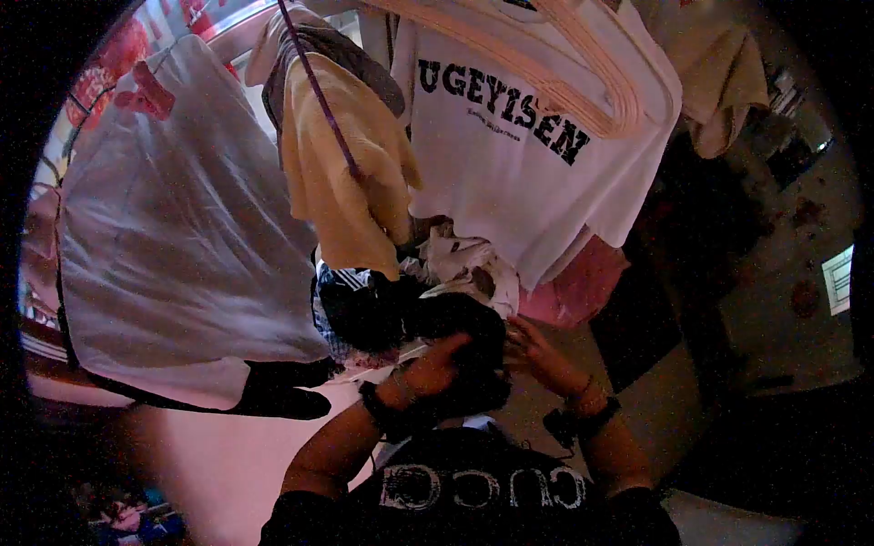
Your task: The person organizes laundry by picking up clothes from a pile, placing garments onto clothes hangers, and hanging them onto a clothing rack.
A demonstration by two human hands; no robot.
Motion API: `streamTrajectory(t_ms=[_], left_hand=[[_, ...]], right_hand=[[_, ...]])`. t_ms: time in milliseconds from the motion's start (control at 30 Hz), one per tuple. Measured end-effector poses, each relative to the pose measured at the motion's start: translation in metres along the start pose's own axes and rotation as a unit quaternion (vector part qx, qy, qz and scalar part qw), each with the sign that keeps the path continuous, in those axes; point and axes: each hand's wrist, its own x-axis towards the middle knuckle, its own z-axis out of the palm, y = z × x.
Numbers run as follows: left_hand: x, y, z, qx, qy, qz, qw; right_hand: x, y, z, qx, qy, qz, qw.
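A bunched black garment is between my two hands, in front of my chest. My left hand is closed on its left side, with the fingertips partly lost in the dark cloth. At its right edge, my right hand has its fingers curled against the fabric. Just beyond lies a heap of crumpled laundry: a whitish cloth with dark spots, and dark striped clothing to its left. Dim light hides the black garment's kind.
A white T-shirt with black lettering hangs ahead, and pink hangers hang before it. A yellow towel droops left of centre. Large pale fabric fills the left side. Something pink shows below the T-shirt.
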Motion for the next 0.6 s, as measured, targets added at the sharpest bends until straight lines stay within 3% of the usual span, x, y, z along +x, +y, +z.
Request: streamTrajectory(t_ms=[33,100,167,333,400,433,467,500,533,600], left_hand=[[0.007,0.023,0.011,-0.001,0.009,0.003,1.000],[0.019,0.065,0.024,0.191,-0.069,-0.025,0.979],[0.025,0.070,0.027,0.255,-0.125,-0.049,0.958],[0.017,0.076,0.008,0.295,-0.143,-0.033,0.944],[0.009,0.083,-0.006,0.352,-0.047,0.009,0.935],[-0.001,0.078,-0.013,0.353,-0.048,0.012,0.934],[-0.014,0.066,-0.020,0.333,0.067,-0.004,0.940],[-0.022,0.058,-0.026,0.308,0.182,-0.020,0.934],[-0.025,0.058,-0.031,0.308,0.181,-0.017,0.934],[-0.027,0.061,-0.035,0.141,0.259,-0.110,0.949]], right_hand=[[0.007,-0.003,0.003,-0.101,-0.015,-0.094,0.990],[0.018,-0.012,0.010,-0.201,-0.033,-0.185,0.961],[0.026,-0.027,0.019,-0.076,-0.028,-0.125,0.989],[0.036,-0.040,0.018,-0.063,0.005,-0.061,0.996],[0.040,-0.047,0.021,-0.066,0.040,-0.066,0.995],[0.042,-0.055,0.021,0.023,0.045,-0.045,0.998],[0.044,-0.062,0.019,0.111,0.050,-0.024,0.992],[0.048,-0.061,0.016,0.111,0.053,-0.027,0.992],[0.053,-0.056,0.010,0.074,0.069,-0.020,0.995],[0.054,-0.052,0.006,0.036,0.088,-0.015,0.995]])
